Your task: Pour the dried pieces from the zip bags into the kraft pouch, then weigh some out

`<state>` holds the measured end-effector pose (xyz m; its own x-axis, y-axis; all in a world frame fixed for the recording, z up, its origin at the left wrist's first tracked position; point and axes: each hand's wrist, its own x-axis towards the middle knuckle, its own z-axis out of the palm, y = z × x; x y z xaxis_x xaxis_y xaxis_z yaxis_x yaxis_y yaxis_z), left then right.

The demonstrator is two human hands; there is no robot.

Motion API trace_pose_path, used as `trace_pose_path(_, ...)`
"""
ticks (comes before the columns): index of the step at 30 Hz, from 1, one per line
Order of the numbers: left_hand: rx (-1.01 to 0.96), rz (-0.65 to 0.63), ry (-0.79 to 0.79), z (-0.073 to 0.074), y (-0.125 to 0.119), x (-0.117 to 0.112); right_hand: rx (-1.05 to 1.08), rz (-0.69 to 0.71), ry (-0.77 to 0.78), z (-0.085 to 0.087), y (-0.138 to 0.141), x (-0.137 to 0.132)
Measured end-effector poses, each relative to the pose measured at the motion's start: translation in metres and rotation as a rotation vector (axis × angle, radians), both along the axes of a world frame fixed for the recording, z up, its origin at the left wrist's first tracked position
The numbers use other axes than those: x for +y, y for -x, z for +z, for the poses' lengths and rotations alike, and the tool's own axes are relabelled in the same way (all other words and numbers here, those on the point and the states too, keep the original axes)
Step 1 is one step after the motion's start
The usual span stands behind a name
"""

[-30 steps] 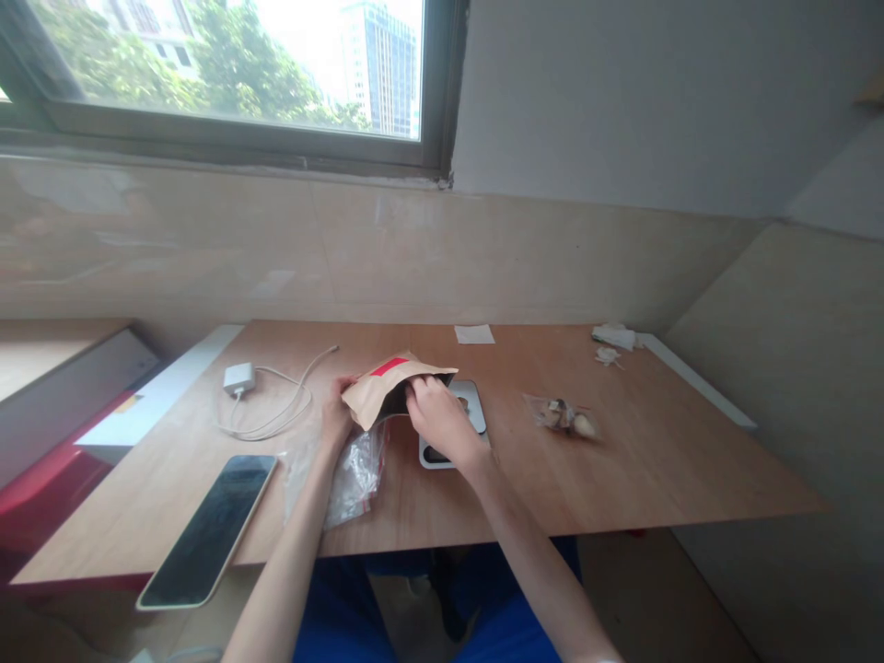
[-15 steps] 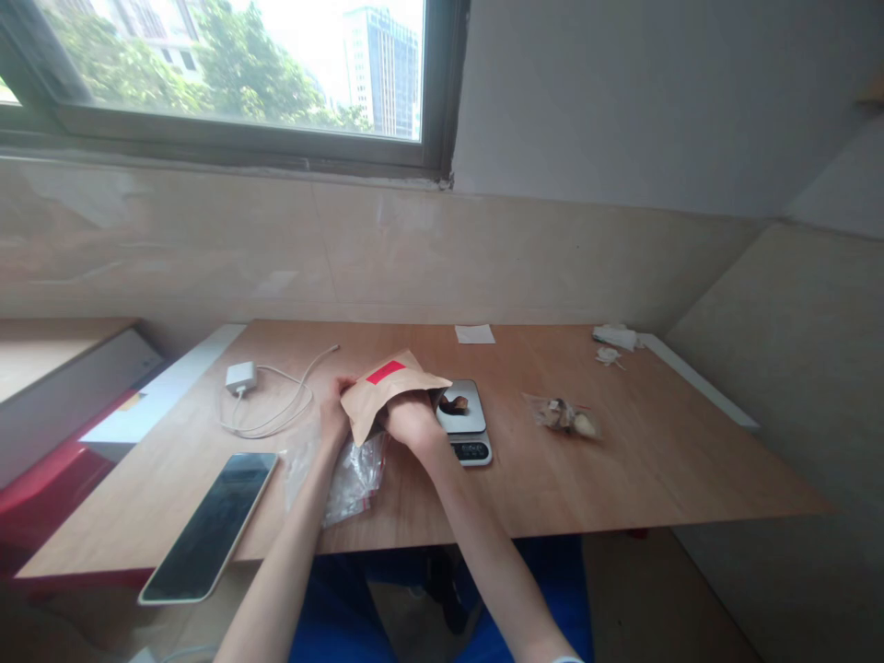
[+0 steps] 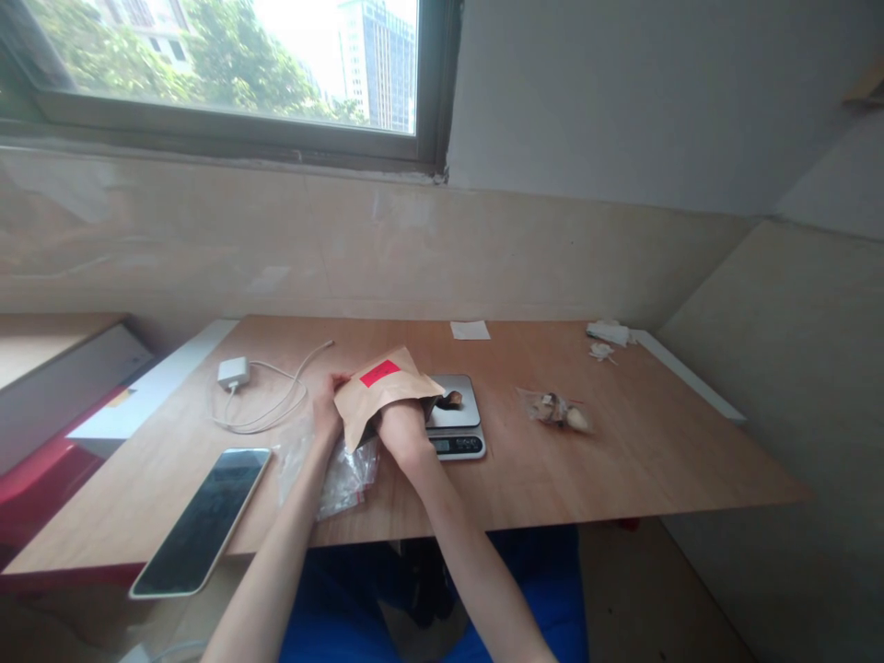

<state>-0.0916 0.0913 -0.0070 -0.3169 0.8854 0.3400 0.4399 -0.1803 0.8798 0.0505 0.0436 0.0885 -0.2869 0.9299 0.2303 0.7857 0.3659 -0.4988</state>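
A kraft paper envelope (image 3: 377,391) with a red label (image 3: 379,373) sits above the table, its left edge pinched by my left hand (image 3: 329,407). My right hand (image 3: 404,435) lies at the envelope's open side, its fingers hidden inside or behind the paper. Just right of that hand is a digital kitchen scale (image 3: 456,414) with a small dark brown piece (image 3: 450,399) on its steel pan. A crumpled clear plastic bag (image 3: 342,479) lies beneath my hands.
A smartphone (image 3: 200,520) lies near the wooden table's front edge (image 3: 414,529). A white charger (image 3: 233,373) and cable sit at left. To the right lie a small plastic bag of pale lumps (image 3: 556,410), white scraps (image 3: 608,333) and a paper slip (image 3: 470,330).
My right hand has moved left into the envelope's open side, uncovering the scale and the dark piece on it. The envelope has shifted slightly left, and the view has tilted a little.
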Motion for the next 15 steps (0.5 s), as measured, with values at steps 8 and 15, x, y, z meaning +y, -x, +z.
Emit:
trace_pose_path(8,-0.032,-0.015,0.028,0.004,-0.003,-0.002,0.034,-0.158,0.135,0.013,-0.005,-0.025)
trace_pose_path(15,-0.001,-0.011,0.018,0.006,-0.003,-0.004,0.382,-0.169,0.047,0.012,-0.013,-0.044)
